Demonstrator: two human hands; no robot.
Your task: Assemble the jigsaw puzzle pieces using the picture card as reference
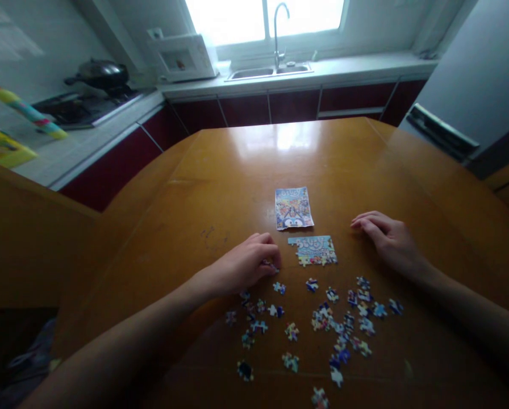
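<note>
My left hand (248, 264) is closed on a puzzle piece (271, 265) that shows at its fingertips, just left of the joined puzzle section (316, 250). That section is light blue with lettering and has a gap-toothed left and lower edge. Above it lies a small printed picture sheet (293, 208). My right hand (384, 236) rests on the table to the right of the section, fingers loosely curled and apart, holding nothing. Loose puzzle pieces (292, 331) are scattered on the table below both hands, most densely at the lower right.
The wooden table (237, 182) has its far edge before a counter with a sink (254, 73) and faucet. A stove with a pan (101, 74) and a white microwave (180, 58) stand at the left; a fridge (471, 74) is at the right.
</note>
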